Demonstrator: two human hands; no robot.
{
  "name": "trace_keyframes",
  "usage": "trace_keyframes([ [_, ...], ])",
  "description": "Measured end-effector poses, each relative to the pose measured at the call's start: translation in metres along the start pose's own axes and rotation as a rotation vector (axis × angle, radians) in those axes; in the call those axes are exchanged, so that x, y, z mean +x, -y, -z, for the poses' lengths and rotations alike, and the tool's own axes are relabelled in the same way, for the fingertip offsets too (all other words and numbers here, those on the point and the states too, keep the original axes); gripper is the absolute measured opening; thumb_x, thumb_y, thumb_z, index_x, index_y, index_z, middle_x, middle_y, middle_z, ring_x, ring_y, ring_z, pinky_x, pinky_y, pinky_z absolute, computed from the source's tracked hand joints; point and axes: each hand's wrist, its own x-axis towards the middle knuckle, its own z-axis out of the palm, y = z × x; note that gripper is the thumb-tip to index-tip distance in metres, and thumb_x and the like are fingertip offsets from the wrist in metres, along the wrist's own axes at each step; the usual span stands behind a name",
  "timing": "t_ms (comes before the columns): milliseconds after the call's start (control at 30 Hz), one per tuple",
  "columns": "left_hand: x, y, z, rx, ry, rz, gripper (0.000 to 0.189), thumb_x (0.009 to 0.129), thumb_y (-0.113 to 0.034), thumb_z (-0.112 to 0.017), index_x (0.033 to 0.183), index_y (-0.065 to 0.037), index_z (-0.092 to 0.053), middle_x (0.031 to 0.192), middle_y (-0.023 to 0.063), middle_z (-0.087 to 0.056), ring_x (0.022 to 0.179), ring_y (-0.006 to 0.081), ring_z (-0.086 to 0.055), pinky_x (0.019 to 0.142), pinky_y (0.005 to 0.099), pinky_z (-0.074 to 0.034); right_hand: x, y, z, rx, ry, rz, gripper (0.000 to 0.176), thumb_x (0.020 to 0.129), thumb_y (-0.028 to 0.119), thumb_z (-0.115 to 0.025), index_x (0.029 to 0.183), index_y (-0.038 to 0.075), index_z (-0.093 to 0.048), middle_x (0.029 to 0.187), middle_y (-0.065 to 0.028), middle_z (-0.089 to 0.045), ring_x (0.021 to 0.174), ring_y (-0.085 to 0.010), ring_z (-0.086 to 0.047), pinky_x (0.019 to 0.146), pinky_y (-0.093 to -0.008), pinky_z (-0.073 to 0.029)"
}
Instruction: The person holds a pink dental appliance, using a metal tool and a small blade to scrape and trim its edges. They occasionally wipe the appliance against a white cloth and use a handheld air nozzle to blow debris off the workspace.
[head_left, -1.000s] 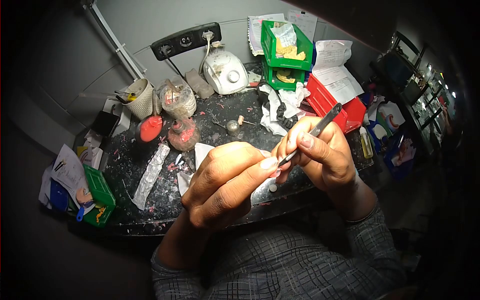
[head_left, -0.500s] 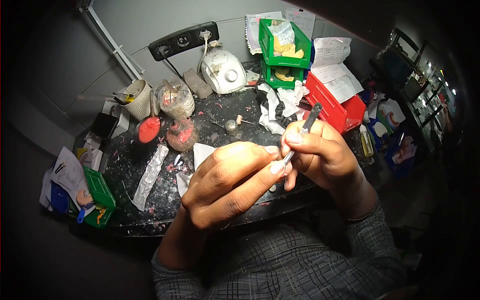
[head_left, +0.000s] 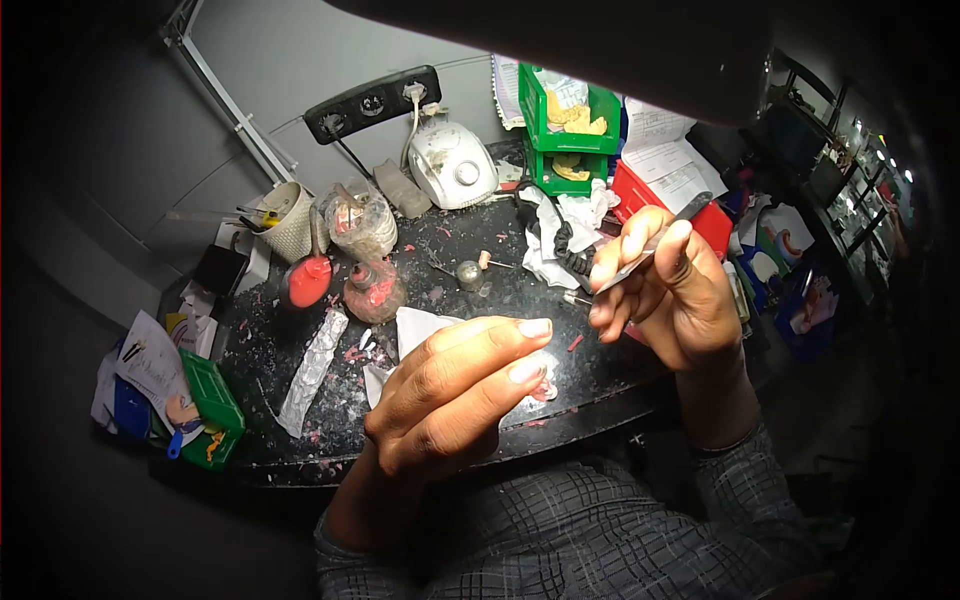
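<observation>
My left hand (head_left: 450, 390) is raised over the front of the dark bench (head_left: 480, 235), fingers bent and tips close together. Whatever it pinches is hidden behind the fingers. Just past its fingertips, a small pink and whitish piece (head_left: 545, 390) shows in a bright patch of light. Higher and to the right, my right hand (head_left: 675, 290) grips a slim metal hand tool (head_left: 632, 268) with a dark end, slanted with its blade down to the left. The two hands are apart.
Behind my left hand lie white paper (head_left: 418, 328) and a crumpled foil strip (head_left: 312, 372). Farther back stand a stained jar (head_left: 375, 295), a white cup of tools (head_left: 288, 225) and a white machine (head_left: 452, 170). Green bins (head_left: 570, 145) and a red bin (head_left: 640, 190) are back right.
My right hand has moved right, drawing the tool away from my left fingertips and tilting it flatter. My left hand has shifted slightly downward. A dark overhead shape now covers the top of the view.
</observation>
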Motion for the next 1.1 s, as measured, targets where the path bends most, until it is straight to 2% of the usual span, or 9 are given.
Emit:
trace_keyframes([
  [167, 0.002, -0.003, -0.002, -0.017, -0.019, 0.052, 0.036, 0.08, 0.004, -0.077, 0.111, 0.003, -0.061, 0.1, 0.0204, -0.072, 0.088, 0.0319, -0.073, 0.076, 0.0396, -0.062, -0.002, -0.002, -0.013, -0.13, -0.022, 0.08, 0.037, 0.101, 0.031, -0.059, 0.11, -0.005, -0.056, 0.104, -0.0277, -0.068, 0.088, -0.0326, -0.073, 0.069, -0.0398, -0.064],
  [267, 0.003, 0.001, -0.003, -0.019, -0.024, 0.039, 0.035, 0.081, 0.003, -0.077, 0.111, 0.005, -0.061, 0.093, 0.0184, -0.072, 0.082, 0.0299, -0.073, 0.072, 0.0385, -0.062, -0.004, -0.002, -0.019, -0.173, 0.117, 0.165, 0.031, 0.093, 0.024, -0.071, 0.1, -0.006, -0.065, 0.1, -0.0263, -0.07, 0.088, -0.0308, -0.072, 0.071, -0.0393, -0.063],
  [500, 0.0, 0.001, -0.005, -0.003, -0.05, 0.007, 0.033, 0.079, 0.003, -0.078, 0.109, 0.007, -0.063, 0.084, 0.0137, -0.069, 0.071, 0.0248, -0.07, 0.064, 0.0353, -0.059, -0.008, -0.008, -0.024, -0.209, 0.162, 0.15, 0.025, 0.092, 0.018, -0.072, 0.101, -0.005, -0.066, 0.1, -0.0235, -0.071, 0.088, -0.0277, -0.072, 0.078, -0.0374, -0.061],
  [567, 0.001, 0.002, -0.007, 0.005, -0.068, -0.004, 0.034, 0.078, 0.003, -0.079, 0.108, 0.007, -0.064, 0.083, 0.0132, -0.069, 0.071, 0.0245, -0.069, 0.063, 0.0351, -0.059, -0.009, -0.006, -0.03, -0.216, 0.059, 0.108, 0.027, 0.089, 0.024, -0.077, 0.092, 0.0, -0.065, 0.087, -0.0205, -0.07, 0.09, -0.0365, -0.072, 0.075, -0.0461, -0.063],
  [600, 0.001, 0.002, -0.008, 0.013, -0.082, -0.016, 0.036, 0.076, 0.003, -0.081, 0.108, 0.006, -0.065, 0.083, 0.0127, -0.069, 0.071, 0.0241, -0.069, 0.063, 0.0348, -0.059, -0.008, -0.007, -0.029, -0.217, 0.061, 0.105, 0.027, 0.089, 0.024, -0.077, 0.092, 0.0, -0.065, 0.087, -0.0205, -0.07, 0.09, -0.0365, -0.072, 0.075, -0.0461, -0.063],
  [667, 0.0, 0.0, -0.005, 0.037, -0.042, -0.008, 0.037, 0.081, -0.001, -0.079, 0.112, 0.004, -0.06, 0.085, 0.0125, -0.068, 0.072, 0.0237, -0.068, 0.063, 0.0361, -0.058, -0.007, -0.012, -0.024, -0.191, 0.158, 0.168, 0.024, 0.092, 0.016, -0.072, 0.102, -0.005, -0.067, 0.1, -0.0233, -0.071, 0.088, -0.0283, -0.072, 0.077, -0.038, -0.061],
  [700, 0.0, -0.001, -0.004, 0.059, 0.0, -0.002, 0.038, 0.085, -0.005, -0.077, 0.116, 0.001, -0.055, 0.086, 0.0124, -0.067, 0.072, 0.0233, -0.067, 0.063, 0.0375, -0.058, -0.007, -0.012, -0.024, -0.193, 0.161, 0.165, 0.024, 0.092, 0.016, -0.072, 0.102, -0.005, -0.067, 0.1, -0.0233, -0.071, 0.088, -0.0283, -0.072, 0.077, -0.038, -0.061],
  [967, 0.001, -0.005, -0.002, 0.052, 0.002, 0.015, 0.043, 0.082, 0.0, -0.078, 0.117, 0.001, -0.054, 0.09, 0.0124, -0.067, 0.076, 0.0244, -0.068, 0.065, 0.0373, -0.058, -0.005, -0.015, -0.024, -0.201, 0.165, 0.198, 0.023, 0.092, 0.015, -0.072, 0.101, -0.006, -0.066, 0.098, -0.0236, -0.07, 0.092, -0.0312, -0.072, 0.076, -0.0407, -0.063],
  [1100, -0.001, -0.004, -0.002, 0.054, -0.002, 0.001, 0.044, 0.082, 0.002, -0.078, 0.119, 0.001, -0.054, 0.09, 0.0124, -0.067, 0.076, 0.0246, -0.067, 0.066, 0.0381, -0.059, -0.007, -0.017, -0.027, -0.157, 0.127, 0.144, 0.021, 0.095, 0.014, -0.069, 0.1, -0.006, -0.065, 0.099, -0.0234, -0.069, 0.094, -0.0318, -0.072, 0.077, -0.0426, -0.064],
])
